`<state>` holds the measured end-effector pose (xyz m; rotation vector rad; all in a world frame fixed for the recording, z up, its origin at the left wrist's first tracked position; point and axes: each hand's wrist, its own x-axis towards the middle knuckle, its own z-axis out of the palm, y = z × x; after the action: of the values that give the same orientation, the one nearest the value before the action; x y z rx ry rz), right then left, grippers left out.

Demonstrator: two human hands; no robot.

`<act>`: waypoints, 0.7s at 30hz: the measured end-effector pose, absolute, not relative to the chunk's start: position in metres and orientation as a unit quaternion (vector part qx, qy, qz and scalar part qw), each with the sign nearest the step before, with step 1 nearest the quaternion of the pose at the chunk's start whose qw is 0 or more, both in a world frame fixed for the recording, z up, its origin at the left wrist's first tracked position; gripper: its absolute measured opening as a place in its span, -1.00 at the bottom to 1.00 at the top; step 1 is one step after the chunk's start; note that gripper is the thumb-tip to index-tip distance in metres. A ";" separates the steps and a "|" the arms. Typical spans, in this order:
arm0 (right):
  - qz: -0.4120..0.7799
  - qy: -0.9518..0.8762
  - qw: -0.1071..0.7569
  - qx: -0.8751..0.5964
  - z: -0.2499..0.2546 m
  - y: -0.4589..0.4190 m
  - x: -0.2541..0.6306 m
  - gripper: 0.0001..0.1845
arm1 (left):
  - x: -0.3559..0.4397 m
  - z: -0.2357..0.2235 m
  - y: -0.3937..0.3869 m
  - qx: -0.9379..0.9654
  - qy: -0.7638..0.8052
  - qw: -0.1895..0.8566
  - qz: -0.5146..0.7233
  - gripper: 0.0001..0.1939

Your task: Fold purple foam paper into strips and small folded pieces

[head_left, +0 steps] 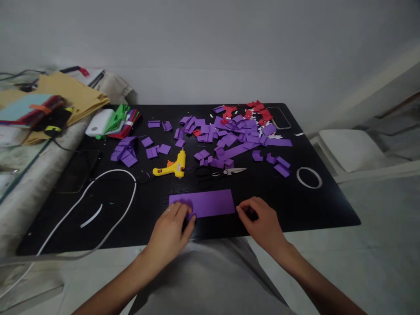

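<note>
A purple paper rectangle (210, 203) lies flat near the front edge of the black table. My left hand (170, 229) rests on its lower left part, with the fingers bent over the paper and the thumb close at the near edge. At the right end, my right hand (262, 221) has its thumb and forefinger drawn together in a pinch beside the paper's corner. Whether anything is between those fingertips cannot be made out. Just beyond the paper lie scissors (229, 172) with dark handles and a yellow glue gun (170, 167).
Many folded purple paper pieces (243, 127) and red scraps (262, 111) cover the far part of the table (302, 205). A white cable (131, 199) loops at left. At right lies a white ring (309, 177). Coloured paper bundles (120, 122) stand at the back left.
</note>
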<state>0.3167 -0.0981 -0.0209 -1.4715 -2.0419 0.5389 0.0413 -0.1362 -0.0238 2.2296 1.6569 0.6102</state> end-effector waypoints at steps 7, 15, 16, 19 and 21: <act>0.243 -0.807 0.266 -0.468 -0.028 -0.093 0.281 -0.88 | 0.074 -0.027 -0.128 0.801 0.546 0.146 0.198 -0.90; 0.273 -0.815 0.178 -0.479 -0.024 -0.086 0.282 -0.92 | 0.085 -0.022 -0.117 0.772 0.585 0.196 0.151 -0.89; 0.282 -0.812 0.172 -0.482 -0.022 -0.085 0.282 -0.92 | 0.081 -0.020 -0.117 0.764 0.594 0.212 0.137 -0.88; 0.310 -0.800 0.165 -0.487 -0.018 -0.083 0.281 -0.93 | 0.061 -0.015 -0.120 0.737 0.618 0.249 0.111 -0.85; 0.324 -0.792 0.162 -0.491 -0.017 -0.083 0.281 -0.93 | 0.045 -0.013 -0.125 0.719 0.633 0.265 0.109 -0.84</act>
<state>0.2805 -0.0827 -0.0169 -1.4012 -2.2602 0.9254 0.0449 -0.1253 -0.0134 1.9435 1.7095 0.2932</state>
